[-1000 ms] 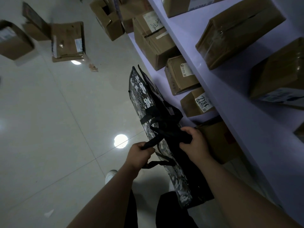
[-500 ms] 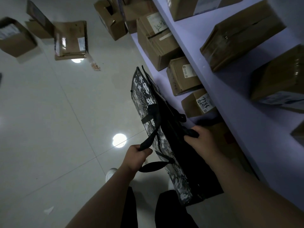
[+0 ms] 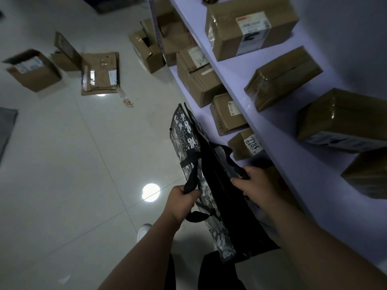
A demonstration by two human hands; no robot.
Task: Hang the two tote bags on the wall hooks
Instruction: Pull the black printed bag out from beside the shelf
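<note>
A black tote bag with a white print (image 3: 188,141) hangs upright in front of me, beside the white shelf unit. My left hand (image 3: 184,197) is closed around its near black strap. Right behind it hangs a plain black bag (image 3: 222,197); my right hand (image 3: 253,185) grips a black strap on that side. I cannot tell whether the black part is a second tote bag or the far side of the first. No wall hooks are in sight.
A white shelf unit (image 3: 240,84) runs along the right, loaded with taped cardboard boxes (image 3: 249,26) on two levels. More boxes (image 3: 100,74) lie scattered on the glossy tiled floor (image 3: 62,164) at the upper left. My white shoe (image 3: 144,230) shows below.
My hands have drawn apart, left toward me and right toward the shelf, spreading the straps. The view has tilted up, showing more of the shelves.
</note>
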